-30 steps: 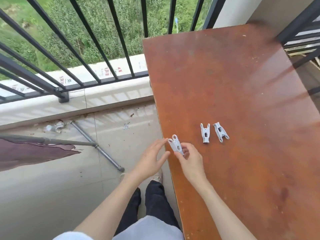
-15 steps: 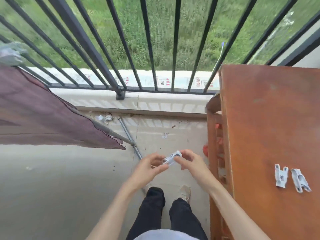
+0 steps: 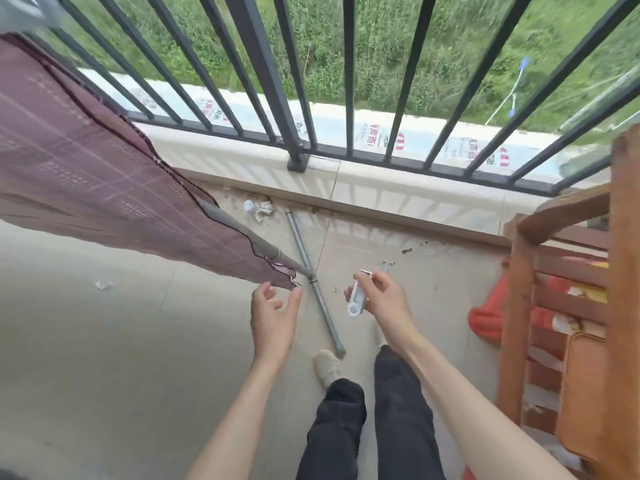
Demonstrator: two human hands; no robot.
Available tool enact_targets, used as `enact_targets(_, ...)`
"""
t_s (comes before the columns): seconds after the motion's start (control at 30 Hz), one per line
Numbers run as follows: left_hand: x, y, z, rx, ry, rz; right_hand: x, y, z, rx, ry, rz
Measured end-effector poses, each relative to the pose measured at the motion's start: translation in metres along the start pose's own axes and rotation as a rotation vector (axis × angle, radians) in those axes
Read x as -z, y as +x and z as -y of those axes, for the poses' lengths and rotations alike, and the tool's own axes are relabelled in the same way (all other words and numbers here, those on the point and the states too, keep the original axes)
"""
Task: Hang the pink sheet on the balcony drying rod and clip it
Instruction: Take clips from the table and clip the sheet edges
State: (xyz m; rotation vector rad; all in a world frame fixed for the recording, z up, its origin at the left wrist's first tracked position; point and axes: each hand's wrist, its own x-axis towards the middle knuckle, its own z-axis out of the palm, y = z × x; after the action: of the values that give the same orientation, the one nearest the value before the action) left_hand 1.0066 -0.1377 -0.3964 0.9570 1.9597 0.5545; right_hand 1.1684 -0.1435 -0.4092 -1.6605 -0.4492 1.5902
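Fingers of your left hand (image 3: pixel 273 308) are spread and loosely curved, holding nothing, just short of the low corner of the dusty-pink checked cotton sheet (image 3: pixel 104 188), which already drapes over the grey metal drying rod (image 3: pixel 277 252). Your right hand (image 3: pixel 382 299) pinches a white plastic clothes peg (image 3: pixel 356 299) between thumb and fingers. You look to be at the clipping step: next, steady that corner with the left hand, squeeze the peg open and seat it over fabric and rod together. Underfoot lies a pale tiled balcony floor (image 3: pixel 121 341) with a loose grey pipe (image 3: pixel 318 296). Ahead stands a black barred railing (image 3: pixel 263 64); at far right, a reddish-brown wooden table (image 3: pixel 623 271).
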Motion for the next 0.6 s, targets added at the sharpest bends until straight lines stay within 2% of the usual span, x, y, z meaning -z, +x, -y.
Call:
enact_targets(0.13, -0.007, 0.043, -0.009, 0.032, -0.084, -0.176, -0.012, 0.052, 0.015, -0.005, -0.158, 0.102)
enact_targets(0.3, -0.013, 0.068, -0.025, -0.010, -0.138, -0.281, -0.037, 0.092, 0.047, 0.081, -0.325, 0.302)
enact_targets(0.47, -0.006, 0.081, -0.034, -0.019, 0.022, -0.337, -0.084, 0.130, 0.081, 0.204, -0.498, 0.558)
enact_targets(0.6, 0.000, 0.082, -0.034, -0.023, 0.105, -0.340, -0.121, 0.147, 0.097, 0.380, -0.858, 0.814)
